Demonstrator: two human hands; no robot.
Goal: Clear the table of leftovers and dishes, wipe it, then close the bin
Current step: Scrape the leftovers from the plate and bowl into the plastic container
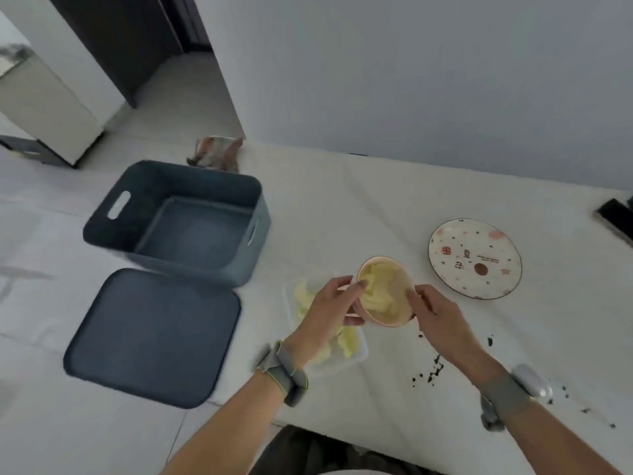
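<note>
Though blur softens everything, the far left shows one dark blue lid [154,337] lying flat on the floor, its rounded near edge toward the camera. Just behind it stands one open bin [178,217] of the same blue, with a slot handle in each of two walls and nothing visible inside; its right wall sits close against the worktop [342,207] edge. A crumpled wrapper [215,156] lies beyond the bin, at the worktop's far left corner.

On the white worktop, one clear tray [356,354] holds pale yellow pieces [347,337], partly hidden under the left hand [325,310]. That hand wears a grey wrist strap; its fingers curl at the left rim of one pink bowl [385,291], reaching in toward the yellow food inside. The bowl is tilted toward the camera, above the tray's right end. The right hand [435,313] — also strapped at the wrist — grips the bowl's right rim.

Right of the bowl, apart from it, lies one round plate [474,258] with pink blossoms, small dark stars and printed writing — red and dark characters, too blurred to read. Dark crumbs [430,371] scatter along the near edge. A black object [616,217] sits at the far right border. Bare cloth spreads wide behind the bowl and plate.
</note>
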